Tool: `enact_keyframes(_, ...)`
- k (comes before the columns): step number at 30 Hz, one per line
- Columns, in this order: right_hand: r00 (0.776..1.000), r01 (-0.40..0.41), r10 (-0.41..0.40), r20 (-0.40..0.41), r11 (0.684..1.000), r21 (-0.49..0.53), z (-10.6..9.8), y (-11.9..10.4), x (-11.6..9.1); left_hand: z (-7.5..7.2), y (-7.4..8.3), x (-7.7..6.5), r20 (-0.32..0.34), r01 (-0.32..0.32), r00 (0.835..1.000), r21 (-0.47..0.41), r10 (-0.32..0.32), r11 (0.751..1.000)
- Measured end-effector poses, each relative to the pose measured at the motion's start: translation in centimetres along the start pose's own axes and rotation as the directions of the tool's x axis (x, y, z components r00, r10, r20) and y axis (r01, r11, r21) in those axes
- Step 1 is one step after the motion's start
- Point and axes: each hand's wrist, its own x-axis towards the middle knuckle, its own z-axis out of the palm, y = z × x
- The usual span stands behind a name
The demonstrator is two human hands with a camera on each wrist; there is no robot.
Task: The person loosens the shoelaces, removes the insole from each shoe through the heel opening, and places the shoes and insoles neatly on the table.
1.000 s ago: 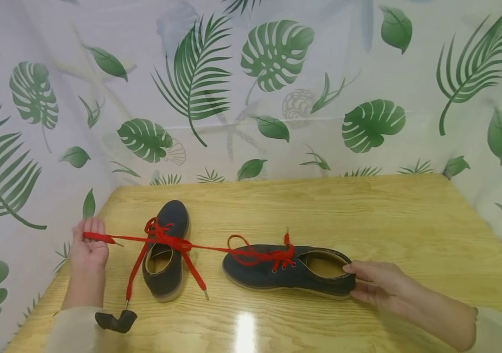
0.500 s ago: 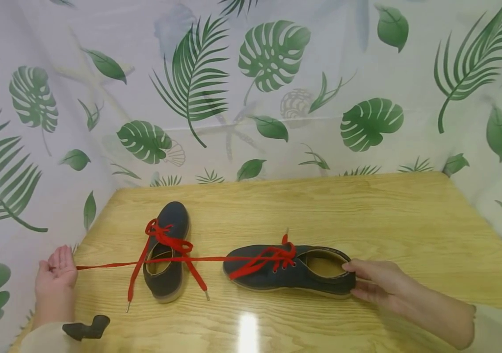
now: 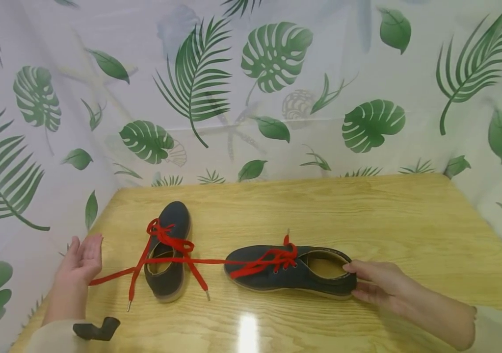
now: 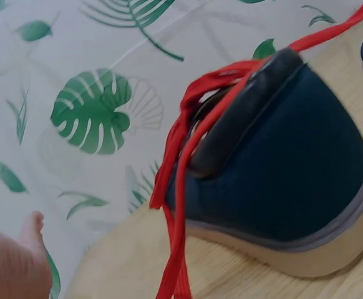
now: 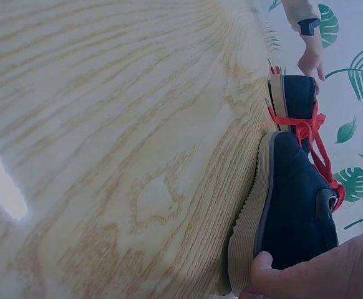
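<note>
In the head view, my right hand [image 3: 379, 284] grips the heel of a dark blue shoe [image 3: 251, 279] lying with its toe to the left; the thumb is on the collar. My left hand [image 3: 80, 260] is palm up at the left, its fingers fairly straight and nothing visible in them. One red lace [image 3: 208, 261] runs from the right shoe across the other one and passes out of sight by my left wrist. That second dark blue shoe [image 3: 173, 218] points away, its red laces tied in a bow [image 3: 180, 242] with two ends hanging down.
A light wooden table [image 3: 321, 211] carries both shoes. Behind it and at the sides hangs a white cloth [image 3: 321, 137] with green leaves. A black wrist mount [image 3: 96, 329] sits on the left sleeve.
My left hand moves left and down with the lace, then back up and right without it. The right shoe's loop has come out and the lace is slack. My right hand stays put.
</note>
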Motion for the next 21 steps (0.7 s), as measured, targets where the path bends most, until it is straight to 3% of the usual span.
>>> enact_keyframes(5,1.000,-0.003,0.003,-0.003,1.000,0.007,-0.1,-0.1,0.0,0.5,-2.2,0.0,0.034,0.088,0.995,0.176,-0.095,0.981)
enact_keyframes(7,1.000,-0.002,0.002,-0.004,1.000,0.008,-0.1,-0.1,0.1,0.8,-3.0,-0.1,0.043,0.126,0.989,0.263,-0.142,0.957)
enact_keyframes(9,1.000,-0.001,0.001,-0.004,1.000,0.009,-0.1,-0.1,0.2,1.1,-4.0,-0.2,0.050,0.160,0.980,0.363,-0.191,0.918)
enact_keyframes(12,1.000,0.002,-0.002,-0.002,1.000,0.009,-0.2,0.0,0.3,1.5,-5.7,-0.5,0.067,0.207,0.957,0.519,-0.281,0.829)
enact_keyframes(17,1.000,0.004,-0.004,0.006,1.000,0.002,-0.2,0.0,0.3,1.9,-8.7,-0.7,0.088,0.216,0.908,0.737,-0.409,0.640)
enact_keyframes(21,1.000,-0.002,0.003,0.015,1.000,-0.002,-0.2,-0.1,0.2,2.0,-10.7,-0.5,0.077,0.166,0.897,0.854,-0.435,0.493)
